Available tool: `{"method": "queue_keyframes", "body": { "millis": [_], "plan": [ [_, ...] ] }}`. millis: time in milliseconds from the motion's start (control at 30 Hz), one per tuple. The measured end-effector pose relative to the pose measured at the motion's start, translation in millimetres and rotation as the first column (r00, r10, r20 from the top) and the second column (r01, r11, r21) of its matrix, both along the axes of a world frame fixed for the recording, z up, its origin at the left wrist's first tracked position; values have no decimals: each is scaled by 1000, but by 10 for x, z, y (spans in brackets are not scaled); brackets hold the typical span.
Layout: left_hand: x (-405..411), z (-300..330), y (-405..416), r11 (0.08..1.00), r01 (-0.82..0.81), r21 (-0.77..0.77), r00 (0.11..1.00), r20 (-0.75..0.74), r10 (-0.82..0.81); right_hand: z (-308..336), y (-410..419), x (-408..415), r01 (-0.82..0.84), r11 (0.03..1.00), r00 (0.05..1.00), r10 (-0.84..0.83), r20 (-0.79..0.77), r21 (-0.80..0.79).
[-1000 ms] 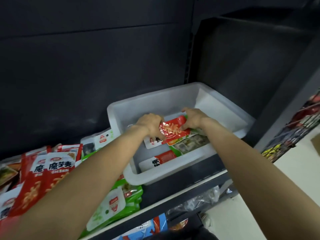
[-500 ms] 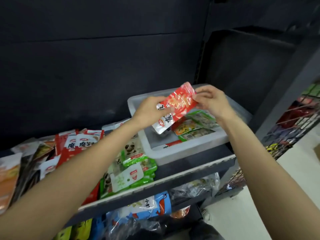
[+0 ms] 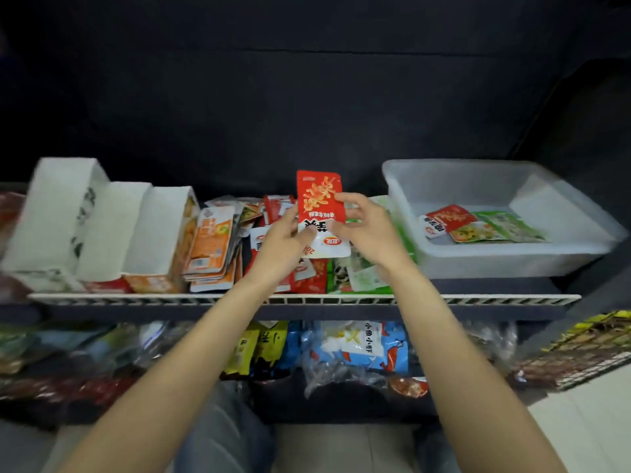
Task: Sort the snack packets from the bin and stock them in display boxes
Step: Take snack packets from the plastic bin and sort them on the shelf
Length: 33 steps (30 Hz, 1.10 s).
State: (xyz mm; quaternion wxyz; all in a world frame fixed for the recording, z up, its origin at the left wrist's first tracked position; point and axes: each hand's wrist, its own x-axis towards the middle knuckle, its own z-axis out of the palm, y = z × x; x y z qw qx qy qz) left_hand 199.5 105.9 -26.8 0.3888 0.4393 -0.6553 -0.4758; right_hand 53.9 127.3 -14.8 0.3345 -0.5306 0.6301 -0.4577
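Now you hold one red packet (image 3: 319,199) upright in front of the shelf (image 3: 136,298), long axis vertical, red end up and white end down, printed face toward you. Your left hand (image 3: 283,244) pinches its lower left edge, thumb across the white part. Your right hand (image 3: 370,230) pinches the right edge, fingers curled round it. The packet hangs above the loose pile (image 3: 307,271) of red and green packets at mid shelf, clear of the bin.

Surface: dark shelf with a pale slotted front rail; dark back wall behind. A lower shelf holds bagged goods, among them a blue and white bag (image 3: 362,349). Pale floor at bottom right. A wire rack (image 3: 587,349) stands at far right.

Counts:
- Bin (image 3: 512,257): one, translucent white, at the right end of the shelf, just beside the pile. Inside it, one red-and-white packet (image 3: 447,218) and about three green packets (image 3: 495,228), lying flat and overlapping; exact number hard to tell.
- Display boxes (image 3: 102,227): three white ones, side by side at the left end, leaning back.
- Orange packets (image 3: 208,247): one stack, standing on edge against the rightmost box; count not readable.
- Pile packets: too jumbled and blurred to count.
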Motion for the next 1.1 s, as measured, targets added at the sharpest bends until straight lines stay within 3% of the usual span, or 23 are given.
{"method": "queue_keyframes", "body": {
  "millis": [100,233,367,433,500,633,733,800,867,1000,1100],
  "plan": [
    [395,-118,-69,985,-137,-107,975,162,153,-256,-255,371,9,1000,1000,-9,29,19],
    [615,-359,-112,987,-38,-157,862,494,112,-569,-492,706,77,996,960,-65,-271,34],
    [602,-576,-166,979,87,-185,722,689,66,-735,-515,797,38,999,769,-34,-638,-7],
    [598,-642,-190,968,126,-217,668,740,79,-769,-484,761,22,1000,660,0,-751,19],
    [600,-660,-211,959,137,-248,618,778,113,-764,-441,697,3,999,634,26,-773,36],
    [594,-514,-218,906,127,-403,558,784,271,-544,-279,515,-66,998,745,51,-665,2],
    [485,-315,-218,800,108,-590,607,676,417,-232,-98,158,-96,987,777,-7,-630,-129],
    [303,-154,-232,723,86,-685,691,564,452,-17,9,-206,-65,971,792,-90,-603,-230],
    [18,-7,-270,652,59,-756,784,439,438,148,52,-643,-9,973,775,-138,-616,-229],
    [-814,201,-417,684,133,-717,928,332,168,279,-59,-1569,107,993,724,-115,-680,-53],
    [-1537,258,-590,698,368,-615,901,421,-104,121,-316,-2106,210,970,627,-38,-778,122]
  ]
}}
